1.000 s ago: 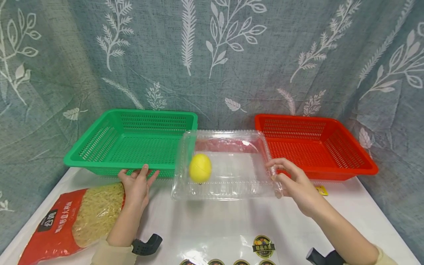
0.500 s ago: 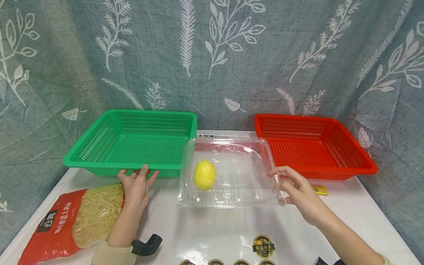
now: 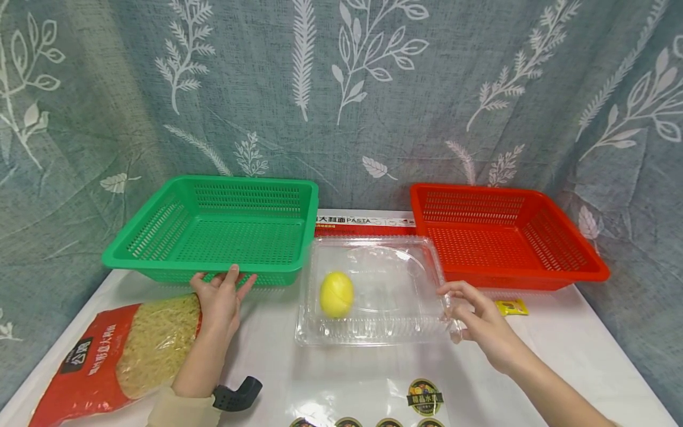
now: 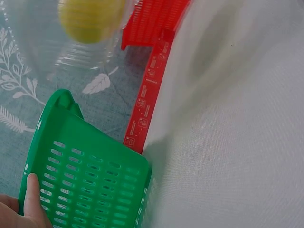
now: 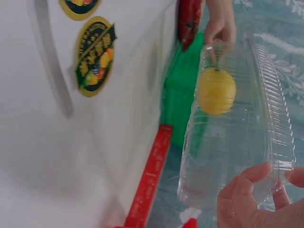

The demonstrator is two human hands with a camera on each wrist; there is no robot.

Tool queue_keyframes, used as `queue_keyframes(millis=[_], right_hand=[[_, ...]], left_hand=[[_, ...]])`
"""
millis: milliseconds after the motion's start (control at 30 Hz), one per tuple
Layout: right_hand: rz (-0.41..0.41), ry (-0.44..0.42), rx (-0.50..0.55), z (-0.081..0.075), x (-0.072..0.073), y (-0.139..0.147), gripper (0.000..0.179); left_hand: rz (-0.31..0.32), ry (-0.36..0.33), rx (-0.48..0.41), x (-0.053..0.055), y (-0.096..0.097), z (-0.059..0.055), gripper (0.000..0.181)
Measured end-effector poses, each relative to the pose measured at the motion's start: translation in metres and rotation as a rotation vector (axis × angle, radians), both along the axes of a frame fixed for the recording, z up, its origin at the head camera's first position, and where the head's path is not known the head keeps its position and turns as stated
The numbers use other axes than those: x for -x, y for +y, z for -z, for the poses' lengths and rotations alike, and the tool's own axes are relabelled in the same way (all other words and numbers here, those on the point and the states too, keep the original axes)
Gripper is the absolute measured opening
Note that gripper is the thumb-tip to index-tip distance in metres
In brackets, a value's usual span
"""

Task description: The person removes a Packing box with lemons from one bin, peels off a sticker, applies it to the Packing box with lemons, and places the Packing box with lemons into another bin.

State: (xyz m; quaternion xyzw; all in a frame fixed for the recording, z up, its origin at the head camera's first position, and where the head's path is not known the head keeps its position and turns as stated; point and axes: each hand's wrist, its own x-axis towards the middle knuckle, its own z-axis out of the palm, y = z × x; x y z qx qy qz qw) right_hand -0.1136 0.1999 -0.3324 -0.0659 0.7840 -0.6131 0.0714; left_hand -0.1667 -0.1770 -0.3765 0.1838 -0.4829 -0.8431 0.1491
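Observation:
My right hand [image 3: 482,320] grips the right edge of a clear plastic clamshell container [image 3: 392,284], fingers above and thumb below. The container is held above the white table, with one yellow lemon [image 3: 337,295] inside at its left side; in the right wrist view the lemon [image 5: 217,92] shows through the clear wall. My left hand [image 3: 219,302] is at the front rim of the green basket [image 3: 213,272]. In the left wrist view a finger of the left hand [image 4: 31,209] lies on the basket's slotted outer wall, the others around the rim.
A red basket [image 3: 533,276] stands at the back right. Behind the container lies a red and white pasta package [image 3: 368,222]. A red bag of pasta [image 3: 123,356] lies at left, a small yellow packet [image 3: 512,307] at right. Round fruit stickers [image 3: 424,397] lie in front.
My right hand has brought the container with the lemon nearer to me and slightly right, uncovering the pasta package behind. The left hand stays at the green basket.

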Motion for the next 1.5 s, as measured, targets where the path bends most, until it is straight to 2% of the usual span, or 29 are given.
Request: queue_keyframes(millis=[300, 500, 833, 1067, 1267, 1500], right_hand=[[0.003, 0.011, 0.006, 0.018, -0.002, 0.005, 0.03], [0.007, 0.004, -0.012, 0.026, -0.004, 0.008, 0.044], [0.028, 0.001, -0.075, 0.029, -0.006, 0.006, 0.057], [0.018, -0.056, -0.085, 0.033, -0.011, 0.003, 0.06], [0.026, -0.078, -0.053, 0.036, -0.014, 0.0, 0.061], [0.041, -0.101, -0.011, 0.04, -0.01, 0.001, 0.066]], left_hand=[[-0.002, 0.009, 0.004, -0.005, 0.002, 0.003, 0.051], [-0.003, 0.014, 0.004, -0.009, 0.004, 0.003, 0.051], [-0.008, 0.013, -0.005, -0.009, 0.004, 0.003, 0.049], [-0.009, 0.015, -0.013, -0.011, 0.004, 0.003, 0.049], [-0.009, 0.016, -0.012, -0.01, 0.004, 0.002, 0.051], [-0.005, 0.015, -0.002, -0.01, 0.004, 0.0, 0.053]])
